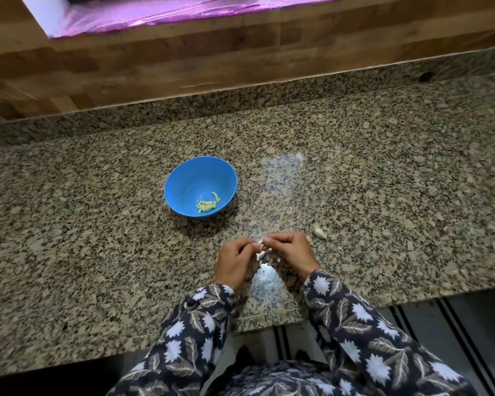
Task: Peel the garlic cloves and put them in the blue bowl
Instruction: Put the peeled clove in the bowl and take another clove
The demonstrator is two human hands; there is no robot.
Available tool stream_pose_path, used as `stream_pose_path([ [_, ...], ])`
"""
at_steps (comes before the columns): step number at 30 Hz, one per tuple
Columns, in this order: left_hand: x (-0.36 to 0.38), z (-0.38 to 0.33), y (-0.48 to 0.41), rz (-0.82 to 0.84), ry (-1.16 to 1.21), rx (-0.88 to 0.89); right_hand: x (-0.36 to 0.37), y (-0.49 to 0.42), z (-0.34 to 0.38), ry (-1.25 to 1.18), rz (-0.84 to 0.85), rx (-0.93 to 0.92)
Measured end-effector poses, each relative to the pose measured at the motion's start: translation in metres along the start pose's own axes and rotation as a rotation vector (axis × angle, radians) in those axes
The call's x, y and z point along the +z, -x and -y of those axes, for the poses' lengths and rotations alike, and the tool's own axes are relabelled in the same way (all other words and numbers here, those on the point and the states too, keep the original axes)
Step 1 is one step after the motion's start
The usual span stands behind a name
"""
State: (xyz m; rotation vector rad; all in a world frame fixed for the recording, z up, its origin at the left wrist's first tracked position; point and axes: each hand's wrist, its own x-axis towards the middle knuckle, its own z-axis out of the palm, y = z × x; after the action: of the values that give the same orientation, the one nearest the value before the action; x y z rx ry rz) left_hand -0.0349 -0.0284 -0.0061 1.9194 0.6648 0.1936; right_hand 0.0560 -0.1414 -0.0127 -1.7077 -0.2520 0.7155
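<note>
Fingers [277,238] of left hand [235,264] and right hand [293,252] pinch one clove [261,250] between them, low over surface [383,181], likely to strip skin | bowl [183,178] far-left within reach, holds peeled cloves [207,204] | spare clove [319,232] lies just right, handy for next.

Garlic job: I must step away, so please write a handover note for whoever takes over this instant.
Hands: left hand and right hand both pinch one small white garlic clove above the speckled granite counter, mid-peel.
Done: a few pale peeled cloves lie in the round blue plastic bowl, ahead-left of the hands.
Left: finish this clove, then peel the unpeeled white clove lying on the counter right of the hands; put both in the bowl.
</note>
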Motion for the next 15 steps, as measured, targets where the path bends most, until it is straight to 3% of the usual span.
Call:
stream_pose_path([
  [4,0.005,-0.005,-0.003,0.097,0.839,-0.48,-0.001,0.001,0.004,-0.081,0.006,-0.038],
  [6,0.005,-0.006,-0.002,0.096,1.069,-0.634,-0.002,0.002,0.003,-0.126,0.01,-0.052],
  [8,0.008,-0.005,-0.001,0.065,0.903,-0.591,0.0,0.001,0.001,-0.078,-0.012,-0.058],
  [11,0.005,0.002,-0.002,-0.055,0.115,-0.269,0.001,0.001,-0.005,0.024,-0.052,-0.019],
  [12,0.002,0.001,-0.002,-0.086,-0.031,-0.154,0.002,0.001,-0.007,0.05,-0.053,-0.003],
  [15,-0.002,-0.006,-0.004,-0.006,0.016,-0.022,0.002,0.003,-0.011,0.109,-0.03,0.007],
])
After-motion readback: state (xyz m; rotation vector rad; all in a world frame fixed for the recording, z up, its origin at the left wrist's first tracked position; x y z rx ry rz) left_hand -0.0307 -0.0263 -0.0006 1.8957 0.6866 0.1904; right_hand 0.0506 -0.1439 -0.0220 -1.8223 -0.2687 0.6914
